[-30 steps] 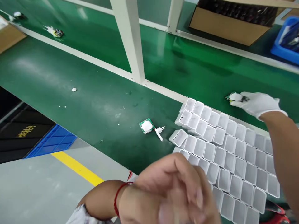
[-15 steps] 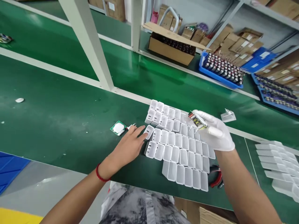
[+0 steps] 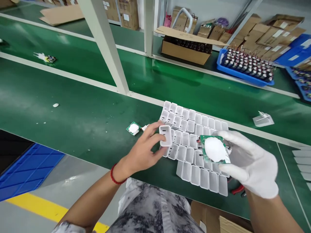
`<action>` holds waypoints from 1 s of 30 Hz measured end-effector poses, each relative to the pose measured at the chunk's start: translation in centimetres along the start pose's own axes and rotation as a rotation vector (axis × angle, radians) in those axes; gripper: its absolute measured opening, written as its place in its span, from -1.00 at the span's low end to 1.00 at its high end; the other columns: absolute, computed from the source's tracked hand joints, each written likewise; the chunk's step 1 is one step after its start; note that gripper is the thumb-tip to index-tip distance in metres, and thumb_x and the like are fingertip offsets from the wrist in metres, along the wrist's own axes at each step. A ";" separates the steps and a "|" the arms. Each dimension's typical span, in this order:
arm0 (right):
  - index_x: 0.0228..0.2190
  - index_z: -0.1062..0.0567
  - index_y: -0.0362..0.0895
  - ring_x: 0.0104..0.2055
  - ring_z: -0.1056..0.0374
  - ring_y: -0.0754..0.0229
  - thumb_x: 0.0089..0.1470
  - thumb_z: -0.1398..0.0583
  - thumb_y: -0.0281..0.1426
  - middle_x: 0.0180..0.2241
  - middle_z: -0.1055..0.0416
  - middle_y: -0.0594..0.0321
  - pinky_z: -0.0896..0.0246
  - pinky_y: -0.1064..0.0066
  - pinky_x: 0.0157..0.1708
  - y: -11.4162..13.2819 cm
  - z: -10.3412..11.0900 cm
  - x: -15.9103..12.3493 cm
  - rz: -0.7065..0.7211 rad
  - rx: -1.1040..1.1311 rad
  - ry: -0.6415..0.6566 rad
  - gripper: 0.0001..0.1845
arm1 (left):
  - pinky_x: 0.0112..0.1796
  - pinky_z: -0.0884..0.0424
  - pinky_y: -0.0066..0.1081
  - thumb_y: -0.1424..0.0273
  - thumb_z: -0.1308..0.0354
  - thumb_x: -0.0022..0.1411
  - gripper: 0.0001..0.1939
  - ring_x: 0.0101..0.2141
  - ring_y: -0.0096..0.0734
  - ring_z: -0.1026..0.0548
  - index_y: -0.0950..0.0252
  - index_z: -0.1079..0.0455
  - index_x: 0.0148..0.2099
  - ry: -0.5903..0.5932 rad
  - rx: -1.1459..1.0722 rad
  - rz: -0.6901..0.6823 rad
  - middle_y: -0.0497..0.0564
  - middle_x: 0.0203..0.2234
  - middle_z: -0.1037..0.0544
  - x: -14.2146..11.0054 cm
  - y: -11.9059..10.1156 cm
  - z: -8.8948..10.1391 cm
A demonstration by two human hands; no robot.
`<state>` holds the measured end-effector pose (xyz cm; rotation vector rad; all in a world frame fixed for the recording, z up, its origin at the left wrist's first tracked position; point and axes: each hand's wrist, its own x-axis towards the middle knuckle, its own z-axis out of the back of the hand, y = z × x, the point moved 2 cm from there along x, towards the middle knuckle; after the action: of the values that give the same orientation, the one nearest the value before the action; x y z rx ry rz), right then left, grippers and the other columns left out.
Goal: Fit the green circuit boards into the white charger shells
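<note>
Head view: blue crate [image 3: 36, 173] on grey floor, yellow stripe [image 3: 39, 205] beside it. Green worktop [image 3: 80, 129] carries small white blob [image 3: 55, 105], then lying board [image 3: 133, 128]. My bare left hand [image 3: 144, 150] grasps white case [image 3: 165, 136], open end toward camera, by left end of case rows [image 3: 195, 174]. Behind: open carton [image 3: 186, 51], blue tray [image 3: 245, 76] of packed parts. My gloved right hand [image 3: 254, 161] pinches held board [image 3: 215, 149], white disc showing, over case rows. Cardboard boxes [image 3: 269, 38] crowd shelving, upper right.
</note>
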<state>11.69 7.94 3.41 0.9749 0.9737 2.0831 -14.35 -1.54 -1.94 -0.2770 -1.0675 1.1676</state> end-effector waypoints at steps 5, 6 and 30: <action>0.32 -0.20 0.14 -0.23 -0.41 0.01 0.06 -0.34 -0.40 -0.22 -0.47 0.19 -0.34 0.11 -0.29 4.6 -1.5 1.0 0.431 -0.527 0.104 -0.14 | 0.13 -0.50 -0.04 0.46 -0.23 0.25 -0.30 0.18 -0.05 -0.43 0.17 -0.05 0.36 -0.021 -0.219 -0.011 0.24 0.15 -0.43 1.2 -1.4 -2.4; 0.34 -0.15 0.12 -0.26 -0.41 0.00 0.07 -0.32 -0.42 -0.26 -0.47 0.20 -0.32 0.12 -0.30 5.1 -1.7 1.2 0.478 -0.605 0.121 -0.13 | 0.13 -0.49 -0.03 0.45 -0.22 0.26 -0.29 0.19 -0.04 -0.42 0.16 -0.03 0.38 -0.005 -0.240 -0.003 0.24 0.16 -0.42 1.3 -1.5 -2.9; -0.32 -0.46 -0.13 -0.39 -0.33 0.04 0.08 -0.21 -0.42 -0.41 -0.47 0.14 -0.16 0.14 -0.31 6.5 -2.1 0.9 0.430 -1.044 0.111 -0.92 | 0.05 -0.57 -0.12 0.42 -0.27 0.28 -0.28 0.19 -0.06 -0.43 0.09 -0.06 0.39 0.093 -0.382 -0.042 0.20 0.15 -0.46 2.0 -2.3 -5.4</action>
<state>8.02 4.43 8.10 0.5109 -0.3725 2.5177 -8.66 0.99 -2.14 -0.5987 -1.2043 0.8990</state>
